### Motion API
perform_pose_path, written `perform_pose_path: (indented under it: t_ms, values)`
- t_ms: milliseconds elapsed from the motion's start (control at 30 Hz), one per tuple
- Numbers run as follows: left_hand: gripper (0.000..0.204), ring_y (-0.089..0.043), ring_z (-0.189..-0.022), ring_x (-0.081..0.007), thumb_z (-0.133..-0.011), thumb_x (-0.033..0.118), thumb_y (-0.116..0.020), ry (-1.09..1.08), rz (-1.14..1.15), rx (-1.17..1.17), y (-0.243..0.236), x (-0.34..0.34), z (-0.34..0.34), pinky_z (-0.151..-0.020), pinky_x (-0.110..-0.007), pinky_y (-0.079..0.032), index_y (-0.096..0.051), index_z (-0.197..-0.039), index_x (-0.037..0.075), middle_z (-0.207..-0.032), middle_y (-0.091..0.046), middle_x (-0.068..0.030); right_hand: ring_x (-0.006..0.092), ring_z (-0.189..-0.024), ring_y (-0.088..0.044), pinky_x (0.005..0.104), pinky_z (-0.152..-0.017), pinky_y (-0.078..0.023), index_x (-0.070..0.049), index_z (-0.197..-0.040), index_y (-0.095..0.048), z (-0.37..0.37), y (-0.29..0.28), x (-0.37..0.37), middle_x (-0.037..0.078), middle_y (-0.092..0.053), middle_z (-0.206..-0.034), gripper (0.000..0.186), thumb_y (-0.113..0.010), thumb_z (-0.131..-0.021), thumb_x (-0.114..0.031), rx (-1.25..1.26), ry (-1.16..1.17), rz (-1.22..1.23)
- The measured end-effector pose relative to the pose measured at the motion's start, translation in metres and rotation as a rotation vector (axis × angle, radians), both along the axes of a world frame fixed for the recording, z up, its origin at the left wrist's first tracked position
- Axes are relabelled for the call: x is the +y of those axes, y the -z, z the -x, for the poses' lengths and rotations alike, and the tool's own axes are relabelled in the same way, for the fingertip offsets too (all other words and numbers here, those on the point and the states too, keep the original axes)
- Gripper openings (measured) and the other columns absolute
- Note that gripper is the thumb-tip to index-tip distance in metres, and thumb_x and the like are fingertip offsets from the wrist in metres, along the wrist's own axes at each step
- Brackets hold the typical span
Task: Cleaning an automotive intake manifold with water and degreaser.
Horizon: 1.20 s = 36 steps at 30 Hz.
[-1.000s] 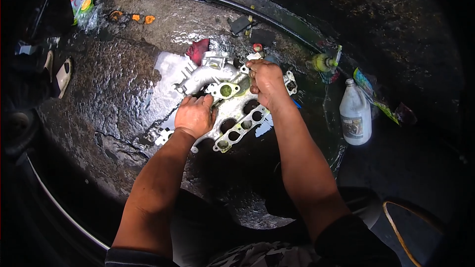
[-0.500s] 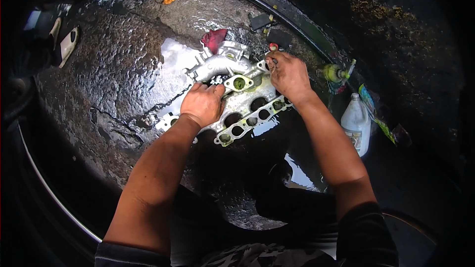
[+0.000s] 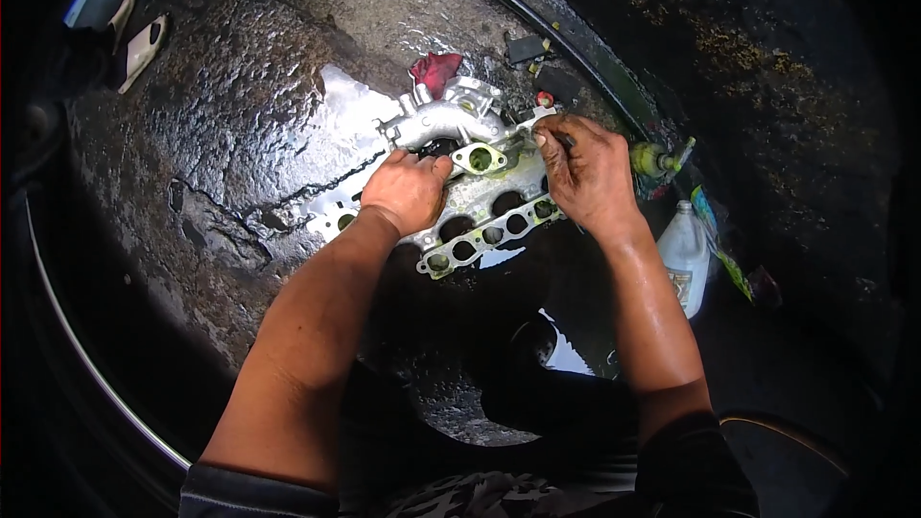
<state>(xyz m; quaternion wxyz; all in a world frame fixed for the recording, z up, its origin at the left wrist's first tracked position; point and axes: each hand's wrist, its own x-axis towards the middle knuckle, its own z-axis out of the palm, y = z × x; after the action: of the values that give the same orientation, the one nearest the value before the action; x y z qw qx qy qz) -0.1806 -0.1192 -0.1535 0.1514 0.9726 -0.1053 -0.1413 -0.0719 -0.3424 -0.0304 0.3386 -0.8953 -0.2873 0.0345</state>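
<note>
A silver cast metal manifold with a row of round ports lies on the wet, oily concrete ground. My left hand rests palm down on its middle, fingers curled over the casting and holding it steady. At the part's right end my right hand has its fingers pinched on a small dark tool or scraper against the flange. A flat metal gasket plate pokes out to the left from under my left wrist. The tool itself is mostly hidden by my fingers.
A red rag lies just behind the manifold. A white plastic jug stands at the right, with a small green-yellow bottle above it. A dark hose curves across the back. A pale object lies at the far left.
The view has shifted, so the manifold and hands sit a little higher in the picture. My right hand has moved slightly along the right flange. My left hand stays pressed on the casting.
</note>
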Motion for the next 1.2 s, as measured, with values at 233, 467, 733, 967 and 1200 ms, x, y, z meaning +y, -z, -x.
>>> perform_pose_path:
  t_ms: [233, 467, 733, 967, 1200]
  values:
    - [0.022, -0.070, -0.095, -0.0324, -0.091, 0.026, -0.060, 0.013, 0.030, -0.031, -0.002, -0.012, -0.005, -0.095, -0.043, -0.049, -0.061, -0.105, 0.008, -0.097, -0.073, -0.0143, 0.0379, -0.084, -0.070, 0.0468, -0.078, -0.058, -0.005, -0.097, -0.072, 0.019, 0.043, 0.014, 0.014, -0.072, -0.093, 0.012, -0.068, -0.092, -0.016, 0.024, -0.185, 0.050]
    - [0.023, -0.070, -0.097, -0.0301, -0.090, 0.023, -0.061, 0.014, -0.007, -0.052, 0.001, -0.005, 0.002, -0.095, -0.041, -0.048, -0.062, -0.107, 0.009, -0.100, -0.074, -0.0120, 0.0373, -0.082, -0.069, 0.0489, -0.073, -0.056, -0.005, -0.095, -0.065, 0.021, 0.030, 0.035, 0.015, -0.069, -0.087, 0.014, -0.069, -0.088, -0.016, 0.012, -0.243, 0.112]
    - [0.027, -0.070, -0.104, -0.0288, -0.093, 0.019, -0.054, 0.009, -0.023, 0.059, -0.010, 0.003, -0.003, -0.101, -0.041, -0.046, -0.061, -0.116, 0.009, -0.108, -0.073, -0.0119, 0.0373, -0.085, -0.069, 0.0496, -0.076, -0.055, -0.006, -0.095, -0.063, 0.027, 0.057, 0.036, 0.016, -0.070, -0.089, 0.010, -0.065, -0.093, -0.016, -0.011, -0.389, 0.255]
    - [0.024, -0.070, -0.101, -0.0290, -0.092, 0.018, -0.052, -0.017, 0.056, 0.015, -0.006, -0.009, 0.000, -0.100, -0.041, -0.047, -0.063, -0.110, 0.007, -0.101, -0.073, -0.0128, 0.0348, -0.071, -0.068, 0.0472, -0.063, -0.055, -0.006, -0.087, -0.057, 0.018, 0.083, 0.035, 0.015, -0.066, -0.072, 0.002, -0.059, -0.085, -0.006, -0.280, -0.425, 0.328]
    - [0.026, -0.069, -0.100, -0.0299, -0.091, 0.018, -0.053, -0.032, 0.061, 0.008, -0.021, -0.009, 0.008, -0.098, -0.041, -0.048, -0.062, -0.112, 0.005, -0.100, -0.073, -0.0139, 0.0392, -0.072, -0.066, 0.0528, -0.064, -0.052, -0.003, -0.087, -0.058, 0.023, 0.077, 0.035, 0.017, -0.065, -0.075, 0.007, -0.062, -0.082, -0.004, -0.237, -0.368, 0.299]
